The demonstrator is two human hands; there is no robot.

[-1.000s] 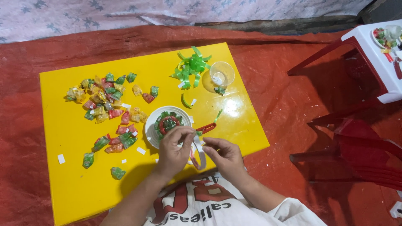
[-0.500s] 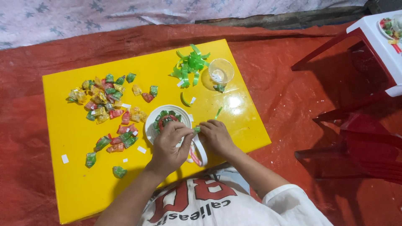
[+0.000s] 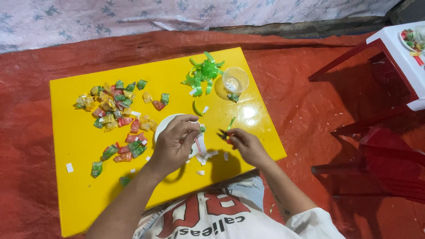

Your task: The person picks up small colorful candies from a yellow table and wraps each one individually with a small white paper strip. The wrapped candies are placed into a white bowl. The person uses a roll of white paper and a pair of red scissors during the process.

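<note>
Hands at frame centre | my left hand (image 3: 174, 144) pinches a thin strip (image 3: 198, 142) over the white plate (image 3: 162, 126); my right hand (image 3: 246, 144) grips small scissors (image 3: 224, 134) just right of it; wrapped candies (image 3: 116, 110) lie left on the yellow worktop (image 3: 79, 146); green ribbon bow (image 3: 204, 71) and clear cup (image 3: 235, 79) sit upper centre.

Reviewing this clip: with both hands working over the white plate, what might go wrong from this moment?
1. The left hand pinches something small above the white plate; it might slip and fall among the white paper scraps below.
2. The right hand holds a small dark tool, possibly scissors, with its tip close to the left fingers, so a nick seems possible.
3. The clear cup stands near the table's far edge and might topple if bumped.
</note>
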